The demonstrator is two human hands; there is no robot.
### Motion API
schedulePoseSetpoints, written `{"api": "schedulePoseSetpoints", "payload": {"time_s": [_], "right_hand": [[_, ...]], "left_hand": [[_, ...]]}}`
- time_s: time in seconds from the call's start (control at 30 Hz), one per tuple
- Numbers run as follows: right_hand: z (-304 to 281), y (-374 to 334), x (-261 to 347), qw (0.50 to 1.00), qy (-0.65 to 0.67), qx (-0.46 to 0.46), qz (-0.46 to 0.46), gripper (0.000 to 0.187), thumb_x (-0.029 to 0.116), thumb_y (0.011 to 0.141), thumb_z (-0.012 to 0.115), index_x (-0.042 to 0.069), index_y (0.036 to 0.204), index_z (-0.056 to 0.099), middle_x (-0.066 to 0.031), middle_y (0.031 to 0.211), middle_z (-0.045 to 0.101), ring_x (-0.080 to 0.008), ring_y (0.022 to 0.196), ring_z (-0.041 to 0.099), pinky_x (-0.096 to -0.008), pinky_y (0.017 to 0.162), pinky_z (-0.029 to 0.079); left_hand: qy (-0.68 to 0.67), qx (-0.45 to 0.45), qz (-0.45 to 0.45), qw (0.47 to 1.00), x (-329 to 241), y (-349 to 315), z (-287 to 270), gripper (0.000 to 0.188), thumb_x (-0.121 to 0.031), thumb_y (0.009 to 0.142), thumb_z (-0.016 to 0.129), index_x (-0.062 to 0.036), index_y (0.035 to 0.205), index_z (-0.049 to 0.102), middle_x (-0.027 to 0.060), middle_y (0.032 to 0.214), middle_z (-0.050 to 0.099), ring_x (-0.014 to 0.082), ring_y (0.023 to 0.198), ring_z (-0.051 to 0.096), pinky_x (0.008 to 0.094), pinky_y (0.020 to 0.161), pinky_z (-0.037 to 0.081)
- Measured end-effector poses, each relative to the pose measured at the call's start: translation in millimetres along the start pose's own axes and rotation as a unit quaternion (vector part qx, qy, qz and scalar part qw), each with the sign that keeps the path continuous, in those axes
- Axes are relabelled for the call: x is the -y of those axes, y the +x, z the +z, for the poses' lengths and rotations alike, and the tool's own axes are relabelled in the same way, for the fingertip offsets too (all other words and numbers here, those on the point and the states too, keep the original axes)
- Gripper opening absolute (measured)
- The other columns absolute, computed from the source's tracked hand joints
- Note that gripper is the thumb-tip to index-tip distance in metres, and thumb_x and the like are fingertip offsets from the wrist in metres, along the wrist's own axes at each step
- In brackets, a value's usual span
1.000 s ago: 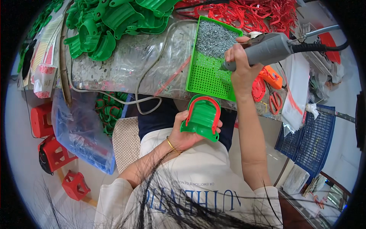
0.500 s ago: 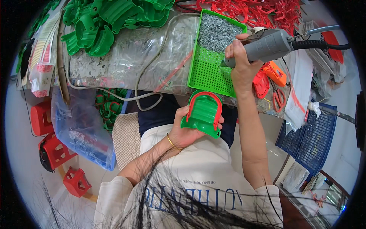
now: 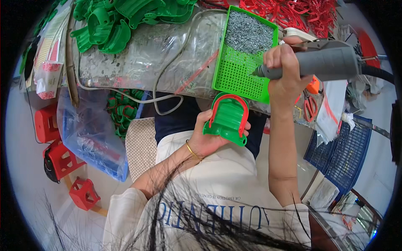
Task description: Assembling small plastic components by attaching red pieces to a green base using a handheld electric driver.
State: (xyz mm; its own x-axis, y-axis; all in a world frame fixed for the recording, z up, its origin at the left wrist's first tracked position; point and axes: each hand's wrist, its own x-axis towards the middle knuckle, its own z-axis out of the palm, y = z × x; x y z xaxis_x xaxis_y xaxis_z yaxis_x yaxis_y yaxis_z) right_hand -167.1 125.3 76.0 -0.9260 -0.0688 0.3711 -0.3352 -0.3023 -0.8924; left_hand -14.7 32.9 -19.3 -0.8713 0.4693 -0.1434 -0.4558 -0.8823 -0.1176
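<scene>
In front of my body, my left hand [image 3: 206, 140] is closed around a curved green plastic piece [image 3: 228, 117]. A red U-shaped plastic strip [image 3: 246, 113] lies along the rim of that piece, its arch toward the table. My right hand [image 3: 284, 77] grips a grey electric screwdriver [image 3: 324, 60], held nearly level with its tip pointing left. That tip is over the perforated floor of a bright green basket [image 3: 236, 81]. Small silvery screws [image 3: 250, 34] are heaped in the basket's far half.
Green plastic parts [image 3: 104, 25] pile up at the far left, red strips [image 3: 289, 12] at the far right. A pale cable [image 3: 157, 77] crosses the plastic-covered table. Scissors [image 3: 310, 108] lie right of my right wrist. A blue bin [image 3: 94, 138] stands at left.
My right hand and the screwdriver have moved right, and the tool has levelled out. The left hand still holds the green piece with the red strip. The whole view has shifted slightly.
</scene>
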Motion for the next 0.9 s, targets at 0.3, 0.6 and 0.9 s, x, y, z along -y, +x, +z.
{"api": "schedulePoseSetpoints", "payload": {"time_s": [0.3, 0.6, 0.9], "right_hand": [[14, -37, 24, 0.996, -0.013, 0.015, 0.084, 0.021, 0.007, 0.083, 0.056, -0.001, 0.102, 0.051, -0.0021, 0.058, 0.042, -0.0120, 0.050, 0.041, -0.0277, 0.050, 0.035], [15, -42, 23, 0.997, -0.010, 0.017, 0.080, 0.021, 0.006, 0.083, 0.055, -0.001, 0.102, 0.052, -0.0021, 0.058, 0.043, -0.0122, 0.050, 0.042, -0.0279, 0.050, 0.036], [16, -46, 20, 0.998, -0.017, 0.027, 0.061, 0.019, 0.007, 0.083, 0.057, 0.000, 0.100, 0.052, -0.0023, 0.058, 0.044, -0.0121, 0.050, 0.042, -0.0277, 0.050, 0.037]], "left_hand": [[0.021, -0.026, 0.021, 0.999, 1, -1, 5, 0.066, -0.047, 0.084, 0.045, 0.0018, 0.127, 0.043, 0.0244, 0.114, 0.056, 0.0354, 0.104, 0.057, 0.0468, 0.092, 0.045], [0.036, -0.018, 0.035, 0.999, 4, -2, 5, 0.066, -0.046, 0.083, 0.048, 0.0028, 0.127, 0.043, 0.0225, 0.115, 0.056, 0.0345, 0.106, 0.056, 0.0467, 0.094, 0.044], [0.055, -0.011, 0.034, 0.998, 4, -3, 8, 0.068, -0.048, 0.083, 0.049, 0.0025, 0.127, 0.043, 0.0236, 0.115, 0.055, 0.0340, 0.106, 0.056, 0.0461, 0.094, 0.044]]}}
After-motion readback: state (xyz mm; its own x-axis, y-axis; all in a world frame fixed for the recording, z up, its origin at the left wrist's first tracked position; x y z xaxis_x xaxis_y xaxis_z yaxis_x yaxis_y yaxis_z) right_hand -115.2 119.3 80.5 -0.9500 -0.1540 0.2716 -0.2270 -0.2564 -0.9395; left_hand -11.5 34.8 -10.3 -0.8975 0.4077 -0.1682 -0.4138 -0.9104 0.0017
